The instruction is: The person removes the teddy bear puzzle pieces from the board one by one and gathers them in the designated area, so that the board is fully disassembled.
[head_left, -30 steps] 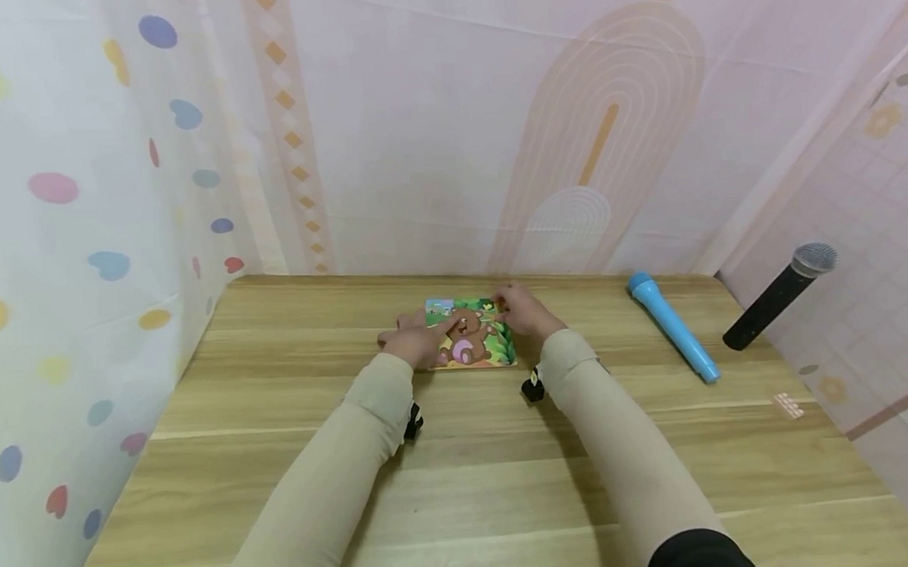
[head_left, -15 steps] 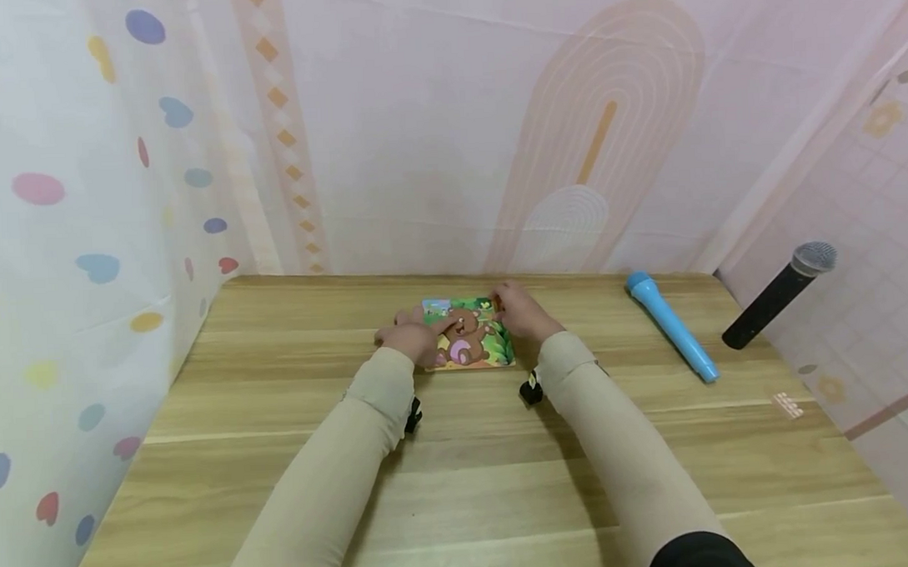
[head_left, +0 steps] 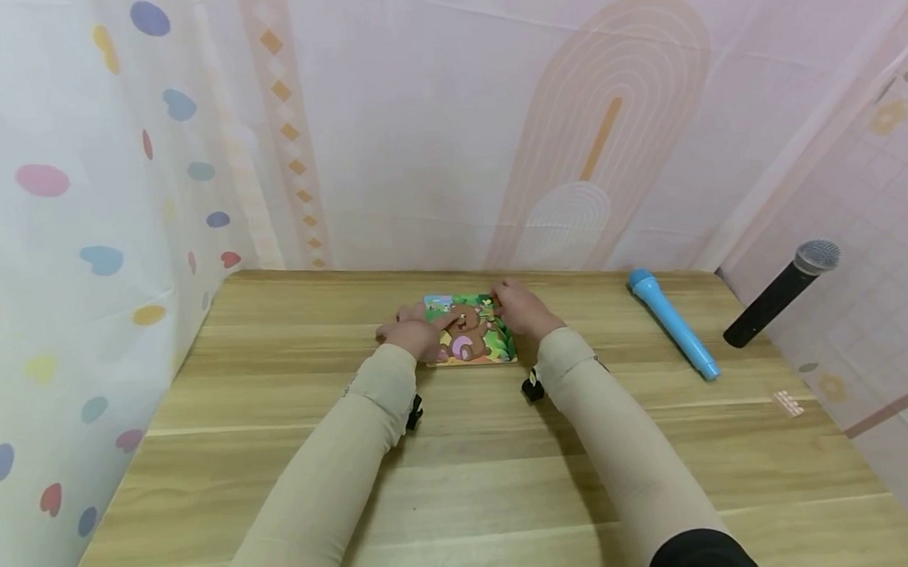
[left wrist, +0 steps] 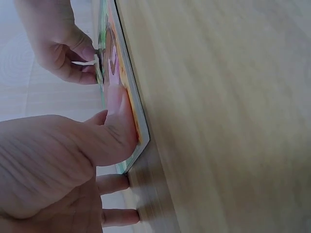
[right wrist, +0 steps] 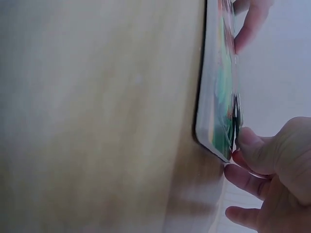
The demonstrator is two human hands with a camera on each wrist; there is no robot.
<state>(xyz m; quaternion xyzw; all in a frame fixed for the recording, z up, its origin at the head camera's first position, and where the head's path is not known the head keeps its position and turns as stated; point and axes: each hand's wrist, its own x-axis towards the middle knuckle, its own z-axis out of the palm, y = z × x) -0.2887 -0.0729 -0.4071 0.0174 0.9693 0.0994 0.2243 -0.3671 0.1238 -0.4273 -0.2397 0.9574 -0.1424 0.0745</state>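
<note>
The bear picture board (head_left: 471, 337) lies flat near the far edge of the wooden table (head_left: 461, 483); it looks light, thin and stiff, probably a little slick on its printed face, and best taken by its side edges. The right hand (head_left: 527, 308) pinches a thin piece (left wrist: 99, 72) at the board's far right corner (tilted up, as the left wrist view shows). The left hand (head_left: 414, 337) rests its thumb on the board's left part, other fingers extended beside it. Both forearms reach forward.
</note>
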